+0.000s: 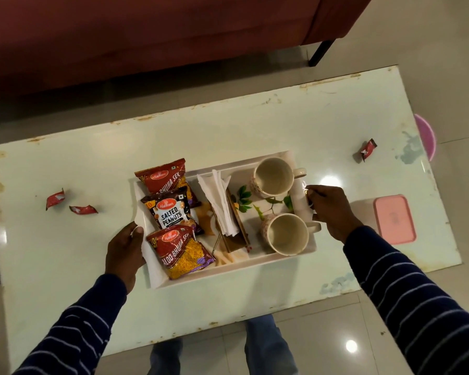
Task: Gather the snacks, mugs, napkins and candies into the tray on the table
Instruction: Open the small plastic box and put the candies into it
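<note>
Tray (157, 277): snack packets (171, 209), napkins (217, 201), two mugs (273, 177) loaded.
Left hand (125, 247), right hand (329, 209): curled, gripping tray ends.
Candies outstanding: two (55, 198) left of tray, one (365, 150) right.
Next: release tray, collect candies.

Red sofa (146, 36), worn white table (255, 125), glossy tile floor (336, 334)

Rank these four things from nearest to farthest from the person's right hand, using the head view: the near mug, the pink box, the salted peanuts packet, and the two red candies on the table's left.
From the right hand:
1. Near mug, just left of the hand, in the tray.
2. Pink box, to its right, on the table.
3. Salted peanuts packet, at the tray's left end.
4. Two red candies, far left on the table.
</note>
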The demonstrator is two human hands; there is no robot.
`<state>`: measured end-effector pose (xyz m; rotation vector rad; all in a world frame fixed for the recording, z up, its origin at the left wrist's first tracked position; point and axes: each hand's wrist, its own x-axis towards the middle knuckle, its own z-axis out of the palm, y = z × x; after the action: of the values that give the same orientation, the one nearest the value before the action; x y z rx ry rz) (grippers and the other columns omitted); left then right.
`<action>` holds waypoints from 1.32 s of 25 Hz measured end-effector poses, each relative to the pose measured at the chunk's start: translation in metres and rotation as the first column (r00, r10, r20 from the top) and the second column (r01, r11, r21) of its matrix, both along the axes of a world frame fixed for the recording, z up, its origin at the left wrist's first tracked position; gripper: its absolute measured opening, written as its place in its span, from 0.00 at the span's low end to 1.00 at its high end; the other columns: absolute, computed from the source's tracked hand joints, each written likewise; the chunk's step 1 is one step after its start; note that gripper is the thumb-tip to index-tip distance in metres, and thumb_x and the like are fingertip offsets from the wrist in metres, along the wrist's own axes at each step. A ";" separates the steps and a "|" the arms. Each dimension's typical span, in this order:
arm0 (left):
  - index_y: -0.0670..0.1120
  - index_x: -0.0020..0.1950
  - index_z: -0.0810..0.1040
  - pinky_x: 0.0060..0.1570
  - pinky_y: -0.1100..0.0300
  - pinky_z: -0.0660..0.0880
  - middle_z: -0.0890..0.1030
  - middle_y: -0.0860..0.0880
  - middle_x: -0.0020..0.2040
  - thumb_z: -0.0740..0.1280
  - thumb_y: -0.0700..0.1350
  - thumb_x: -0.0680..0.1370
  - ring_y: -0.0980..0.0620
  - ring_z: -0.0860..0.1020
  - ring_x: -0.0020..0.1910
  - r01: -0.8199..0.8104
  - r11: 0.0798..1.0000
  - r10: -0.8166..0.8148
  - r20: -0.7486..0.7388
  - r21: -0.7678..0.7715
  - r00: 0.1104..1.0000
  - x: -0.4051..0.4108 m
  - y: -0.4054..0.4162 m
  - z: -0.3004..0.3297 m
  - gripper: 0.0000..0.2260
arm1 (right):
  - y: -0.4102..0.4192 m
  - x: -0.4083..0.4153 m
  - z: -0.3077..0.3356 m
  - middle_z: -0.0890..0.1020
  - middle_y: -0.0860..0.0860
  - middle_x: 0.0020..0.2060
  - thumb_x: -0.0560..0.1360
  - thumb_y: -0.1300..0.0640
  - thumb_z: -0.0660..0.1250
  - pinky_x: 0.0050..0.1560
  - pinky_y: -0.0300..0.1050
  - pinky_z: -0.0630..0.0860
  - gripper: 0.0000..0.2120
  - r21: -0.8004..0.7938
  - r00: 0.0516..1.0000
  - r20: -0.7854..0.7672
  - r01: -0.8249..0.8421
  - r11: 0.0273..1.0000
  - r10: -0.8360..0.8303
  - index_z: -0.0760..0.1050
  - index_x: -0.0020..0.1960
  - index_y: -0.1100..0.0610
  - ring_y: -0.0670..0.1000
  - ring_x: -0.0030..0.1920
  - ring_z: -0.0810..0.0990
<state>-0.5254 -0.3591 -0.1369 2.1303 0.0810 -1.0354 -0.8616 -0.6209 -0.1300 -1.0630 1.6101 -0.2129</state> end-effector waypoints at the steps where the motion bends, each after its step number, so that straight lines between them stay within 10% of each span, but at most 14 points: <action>1: 0.47 0.70 0.71 0.56 0.43 0.75 0.76 0.46 0.64 0.61 0.48 0.82 0.43 0.74 0.61 0.018 1.000 -0.018 0.014 -0.003 1.000 0.000 0.000 0.000 0.17 | 0.000 0.000 -0.002 0.80 0.54 0.35 0.76 0.61 0.61 0.42 0.52 0.81 0.10 -0.005 1.000 -0.008 -0.002 1.000 0.002 0.82 0.45 0.60 0.53 0.37 0.77; 8: 0.57 0.65 0.73 0.60 0.40 0.75 0.78 0.48 0.63 0.67 0.58 0.75 0.44 0.76 0.61 0.000 0.999 -0.011 0.225 0.052 0.974 -0.009 0.007 0.010 0.19 | 0.010 -0.005 0.019 0.85 0.50 0.52 0.78 0.60 0.63 0.58 0.41 0.75 0.12 -0.282 0.968 -0.232 -0.156 0.946 0.091 0.83 0.57 0.54 0.49 0.52 0.82; 14: 0.45 0.64 0.76 0.51 0.65 0.74 0.75 0.48 0.62 0.69 0.48 0.77 0.69 0.76 0.51 -0.027 0.999 0.034 0.494 -0.021 0.869 -0.084 0.023 0.067 0.17 | 0.035 -0.066 0.071 0.84 0.50 0.52 0.77 0.60 0.67 0.51 0.26 0.73 0.11 -0.479 0.975 -0.222 -0.095 0.872 -0.015 0.80 0.58 0.55 0.45 0.50 0.80; 19: 0.41 0.55 0.80 0.35 0.60 0.75 0.80 0.42 0.48 0.70 0.56 0.69 0.52 0.80 0.43 0.210 0.963 -0.099 0.502 -0.171 0.859 -0.176 0.033 0.100 0.23 | 0.052 -0.113 0.092 0.79 0.53 0.60 0.75 0.60 0.70 0.62 0.47 0.72 0.17 -0.462 0.905 -0.417 -0.132 0.877 -0.083 0.76 0.64 0.54 0.55 0.61 0.76; 26: 0.55 0.45 0.81 0.40 0.73 0.72 0.79 0.63 0.41 0.66 0.58 0.75 0.65 0.77 0.40 0.709 0.625 -0.526 0.495 -0.327 0.692 -0.231 0.020 0.097 0.09 | 0.051 -0.125 0.073 0.62 0.57 0.75 0.70 0.45 0.74 0.63 0.63 0.73 0.37 -0.201 0.710 -0.692 -0.365 0.909 0.132 0.61 0.73 0.50 0.64 0.69 0.68; 33: 0.59 0.52 0.77 0.41 0.70 0.74 0.78 0.64 0.44 0.70 0.53 0.72 0.64 0.76 0.42 0.850 0.447 -0.705 0.476 -0.278 0.526 -0.231 -0.011 0.096 0.09 | 0.027 -0.132 0.044 0.64 0.58 0.74 0.70 0.45 0.74 0.62 0.64 0.73 0.37 -0.190 0.690 -0.713 -0.362 0.912 0.125 0.60 0.73 0.50 0.66 0.69 0.68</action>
<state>-0.7566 -0.3701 -0.0405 1.7683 -1.3428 -1.0401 -0.9940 -0.5942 -0.0862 -1.7495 2.1086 0.1447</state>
